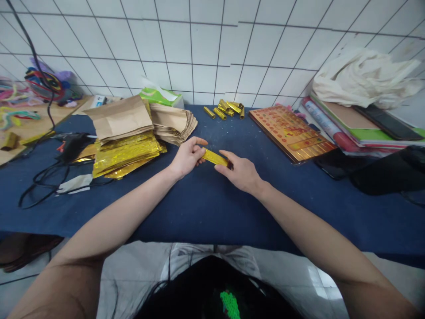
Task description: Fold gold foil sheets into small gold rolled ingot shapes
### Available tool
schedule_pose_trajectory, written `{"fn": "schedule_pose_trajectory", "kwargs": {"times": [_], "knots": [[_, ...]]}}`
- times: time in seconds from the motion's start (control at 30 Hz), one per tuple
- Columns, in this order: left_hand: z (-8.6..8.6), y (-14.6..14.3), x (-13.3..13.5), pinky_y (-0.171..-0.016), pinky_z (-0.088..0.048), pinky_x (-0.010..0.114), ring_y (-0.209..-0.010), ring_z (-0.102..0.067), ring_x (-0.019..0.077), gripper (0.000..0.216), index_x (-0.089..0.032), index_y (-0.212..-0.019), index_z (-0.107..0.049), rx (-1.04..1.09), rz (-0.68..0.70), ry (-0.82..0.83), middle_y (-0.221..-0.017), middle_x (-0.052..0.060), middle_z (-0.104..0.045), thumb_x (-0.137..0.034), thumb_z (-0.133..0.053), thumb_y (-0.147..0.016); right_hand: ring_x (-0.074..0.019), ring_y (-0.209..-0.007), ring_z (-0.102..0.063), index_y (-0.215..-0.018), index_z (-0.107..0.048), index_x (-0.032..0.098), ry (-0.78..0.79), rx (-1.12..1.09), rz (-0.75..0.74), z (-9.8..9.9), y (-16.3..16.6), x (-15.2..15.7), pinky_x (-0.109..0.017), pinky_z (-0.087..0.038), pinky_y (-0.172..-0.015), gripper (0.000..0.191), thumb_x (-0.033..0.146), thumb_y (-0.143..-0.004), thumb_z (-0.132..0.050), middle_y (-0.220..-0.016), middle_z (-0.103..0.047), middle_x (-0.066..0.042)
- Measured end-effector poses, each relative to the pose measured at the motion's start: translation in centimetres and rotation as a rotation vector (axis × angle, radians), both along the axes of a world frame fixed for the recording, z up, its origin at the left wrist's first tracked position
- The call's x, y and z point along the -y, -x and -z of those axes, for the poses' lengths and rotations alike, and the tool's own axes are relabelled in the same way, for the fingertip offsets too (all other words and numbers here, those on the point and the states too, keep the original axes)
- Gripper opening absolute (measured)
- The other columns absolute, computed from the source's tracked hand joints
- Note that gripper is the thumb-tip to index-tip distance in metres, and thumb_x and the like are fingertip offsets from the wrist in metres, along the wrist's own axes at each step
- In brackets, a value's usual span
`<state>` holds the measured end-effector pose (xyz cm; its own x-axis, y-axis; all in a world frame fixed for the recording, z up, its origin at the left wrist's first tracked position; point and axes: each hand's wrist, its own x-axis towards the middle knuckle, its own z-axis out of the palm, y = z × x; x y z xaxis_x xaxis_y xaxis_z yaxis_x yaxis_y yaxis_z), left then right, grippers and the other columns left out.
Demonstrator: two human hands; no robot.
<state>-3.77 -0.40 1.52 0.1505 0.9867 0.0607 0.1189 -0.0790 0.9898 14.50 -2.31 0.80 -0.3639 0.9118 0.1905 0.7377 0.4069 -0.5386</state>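
Observation:
Between my two hands, just above or on the blue cloth, is a rolled gold foil paper tube [215, 157]. My left hand [188, 156] pinches its left end with thumb and fingers. At the right end, my right hand [241, 170] grips it between thumb and fingertips. Left of my hands lies a stack of gold foil sheets [128, 155], with brown paper sheets [121, 122] on top and more brown paper [174, 123] beside it. Several finished-looking gold tubes [229, 109] lie in a loose pile near the wall.
A black glue gun [71, 146] with a coiled cord lies at the left. An orange-gold flat box [288, 133] sits to the right, near a stack of books [352, 119] under a white cloth bag [365, 77]. A green tissue pack [162, 95] stands against the tiled wall.

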Motion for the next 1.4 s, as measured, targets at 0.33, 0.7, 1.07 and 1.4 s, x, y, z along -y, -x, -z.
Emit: {"fn": "schedule_pose_trajectory", "kwargs": {"times": [0.33,0.7,1.07,1.4], "knots": [[0.1,-0.1,1.0,-0.055,-0.037,0.02,-0.052,-0.048,0.0079,0.025,-0.015,-0.107,-0.053,-0.246,0.1,-0.332,-0.056,-0.006,-0.048,-0.021,-0.048,-0.083,-0.0045,-0.032,-0.037,-0.078,-0.058,0.014,0.637,-0.549,-0.22,-0.2,0.1,-0.2,-0.018,-0.028,-0.036,0.032,0.043,-0.084,-0.046,-0.041,-0.05,0.006],[-0.4,-0.6,1.6,-0.047,-0.03,0.017,-0.045,-0.041,0.0061,0.015,-0.016,-0.07,-0.051,-0.341,0.333,-0.141,-0.048,-0.006,-0.046,-0.02,-0.045,-0.082,-0.0087,-0.049,-0.053,-0.072,-0.054,0.015,0.444,-0.34,-0.25,0.0,0.0,-0.1,-0.02,-0.039,-0.047,0.038,0.05,-0.083,-0.046,-0.057,-0.058,0.001],[-0.8,-0.8,1.8,-0.044,-0.027,0.019,-0.041,-0.035,0.006,0.025,-0.017,-0.061,-0.044,-0.342,0.199,-0.197,-0.044,-0.007,-0.039,-0.023,-0.04,-0.085,-0.0068,-0.036,-0.045,-0.069,-0.053,0.016,0.588,-0.441,-0.223,-0.1,0.5,0.5,-0.018,-0.035,-0.038,0.038,0.049,-0.084,-0.045,-0.044,-0.052,0.004],[-0.6,0.1,0.4,-0.039,-0.021,0.018,-0.036,-0.03,0.0043,0.026,-0.017,-0.061,-0.044,-0.109,0.089,-0.142,-0.04,-0.007,-0.038,-0.025,-0.046,-0.086,-0.0044,-0.034,-0.037,-0.063,-0.052,0.016,0.515,-0.436,-0.204,-0.1,0.3,0.2,-0.019,-0.029,-0.04,0.038,0.047,-0.085,-0.045,-0.038,-0.043,0.007]]}}
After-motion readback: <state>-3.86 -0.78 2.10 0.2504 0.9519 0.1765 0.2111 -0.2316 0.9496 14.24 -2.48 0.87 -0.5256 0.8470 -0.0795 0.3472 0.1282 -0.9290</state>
